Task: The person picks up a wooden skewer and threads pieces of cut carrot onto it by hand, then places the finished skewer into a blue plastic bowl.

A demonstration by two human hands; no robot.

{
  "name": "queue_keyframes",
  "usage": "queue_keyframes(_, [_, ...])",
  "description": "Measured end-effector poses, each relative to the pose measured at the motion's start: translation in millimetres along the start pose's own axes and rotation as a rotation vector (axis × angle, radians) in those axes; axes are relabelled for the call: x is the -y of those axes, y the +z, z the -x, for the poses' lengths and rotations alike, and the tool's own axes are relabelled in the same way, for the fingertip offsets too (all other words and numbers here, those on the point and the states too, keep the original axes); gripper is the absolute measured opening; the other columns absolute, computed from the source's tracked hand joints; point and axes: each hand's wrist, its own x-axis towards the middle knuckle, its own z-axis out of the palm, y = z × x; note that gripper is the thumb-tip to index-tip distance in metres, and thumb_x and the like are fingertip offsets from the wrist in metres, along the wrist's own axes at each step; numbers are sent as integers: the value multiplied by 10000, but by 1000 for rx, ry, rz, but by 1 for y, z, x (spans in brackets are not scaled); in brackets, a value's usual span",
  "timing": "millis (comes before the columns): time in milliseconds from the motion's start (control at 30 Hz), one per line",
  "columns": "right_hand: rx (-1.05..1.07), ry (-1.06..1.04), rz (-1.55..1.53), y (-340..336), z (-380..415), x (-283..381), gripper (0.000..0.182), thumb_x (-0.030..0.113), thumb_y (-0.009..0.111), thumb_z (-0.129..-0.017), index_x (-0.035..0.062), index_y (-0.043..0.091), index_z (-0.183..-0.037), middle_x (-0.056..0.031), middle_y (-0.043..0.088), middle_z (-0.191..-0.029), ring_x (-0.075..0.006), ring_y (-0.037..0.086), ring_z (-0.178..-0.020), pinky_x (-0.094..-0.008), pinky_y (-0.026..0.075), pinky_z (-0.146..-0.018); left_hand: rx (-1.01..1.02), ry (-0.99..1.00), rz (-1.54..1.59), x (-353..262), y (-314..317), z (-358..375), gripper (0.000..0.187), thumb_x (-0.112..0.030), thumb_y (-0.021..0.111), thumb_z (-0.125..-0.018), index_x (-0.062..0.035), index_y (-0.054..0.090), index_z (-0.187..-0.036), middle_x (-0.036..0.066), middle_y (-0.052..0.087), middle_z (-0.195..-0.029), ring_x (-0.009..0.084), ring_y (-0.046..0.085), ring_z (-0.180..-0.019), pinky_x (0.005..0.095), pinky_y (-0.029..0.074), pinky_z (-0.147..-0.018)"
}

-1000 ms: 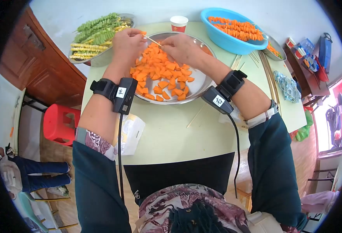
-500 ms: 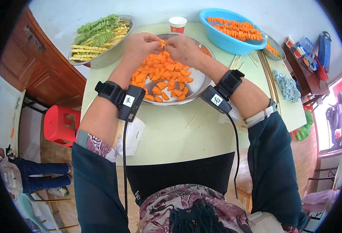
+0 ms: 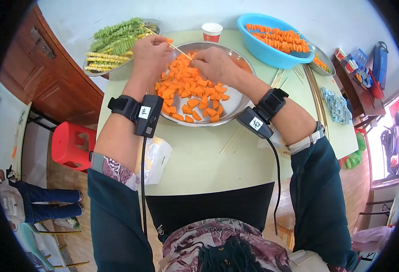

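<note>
A thin wooden skewer (image 3: 181, 51) slants between my hands above a round metal basin (image 3: 242, 109) of cut carrot pieces (image 3: 188, 84). My left hand (image 3: 151, 54) is closed at the skewer's upper left part, its fingertips pinching a carrot piece (image 3: 169, 40) on it. The skewer's far tip sticks out past those fingers. At the lower end, my right hand (image 3: 215, 64) has its fingers closed around the skewer, hiding that end. Both hands are over the far side of the basin.
Left of the basin, a metal bowl (image 3: 117, 72) holds green and yellow skewers. A paper cup (image 3: 212, 32) stands behind. At the right are a blue tub (image 3: 272, 56) of carrot skewers, loose sticks (image 3: 315, 90) and a cloth (image 3: 335, 105). A tissue pack (image 3: 156, 158) lies near my left forearm.
My hands have moved apart, the left one shifting left, and the skewer now shows between them. The view has shifted slightly.
</note>
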Motion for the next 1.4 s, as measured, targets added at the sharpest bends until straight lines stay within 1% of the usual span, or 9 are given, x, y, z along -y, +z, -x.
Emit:
queue_keyframes(200, [-173,-194,142,4,-5,-16,270,188,512,-781,-55,579,-681,-240,568,-709,-368,563,-709,-418,450,-666,63,31,26,2,6,0,168,-39,585,-708,65,598,-839,132,645,-728,143,640,-665,223,507,-565])
queue_keyframes(267, [-193,-179,124,4,-8,-20,266,182,510,-780,-53,579,-677,-236,568,-701,-366,564,-697,-419,450,-659,230,46,-23,2,17,3,176,-51,581,-719,68,605,-847,136,644,-731,144,641,-672,231,510,-566])
queue_keyframes(433, [-190,-129,113,0,-6,-20,262,172,503,-782,-53,579,-671,-234,567,-690,-370,563,-699,-415,452,-663,302,81,-81,-4,28,14,151,-28,574,-774,61,596,-894,104,630,-770,145,640,-695,217,530,-615])
queue_keyframes(533, [-222,-124,67,-2,-4,-8,263,170,492,-796,-51,582,-685,-201,581,-639,-312,583,-592,-387,471,-592,252,96,-75,-3,27,12,150,-32,567,-780,60,595,-895,97,632,-772,139,638,-697,219,526,-607])
queue_keyframes(600, [-96,70,-162,-6,1,3,260,164,478,-807,-50,582,-702,-147,583,-574,-225,565,-460,-332,473,-489,214,105,-97,-3,22,9,149,-32,562,-782,58,594,-896,95,633,-774,135,638,-697,220,524,-603])
queue_keyframes(800, [-66,47,-140,-2,0,-2,237,169,483,-801,-33,599,-761,-62,560,-522,-123,515,-390,-253,429,-406,112,39,-94,-3,14,4,142,-40,550,-783,47,584,-891,102,636,-764,127,636,-689,212,515,-590])
queue_keyframes(933, [-50,11,-39,0,-1,-8,225,144,480,-791,-47,595,-760,-70,560,-523,-132,523,-393,-260,435,-409,136,55,-87,-7,17,8,137,-47,551,-784,40,585,-885,102,636,-756,128,636,-686,215,516,-595])
queue_keyframes(1000, [-108,-7,-18,-1,0,-5,227,105,458,-786,-59,580,-689,-140,578,-546,-200,593,-452,-314,492,-458,135,48,-49,-8,18,7,133,-49,552,-784,38,589,-878,103,636,-754,130,636,-685,217,518,-597])
queue_keyframes(1400, [-109,71,-175,-7,0,-5,238,93,440,-776,-76,592,-707,-119,587,-547,-171,578,-422,-280,492,-431,330,129,-80,-6,31,17,141,-16,568,-777,65,593,-890,103,627,-796,135,632,-704,223,533,-615])
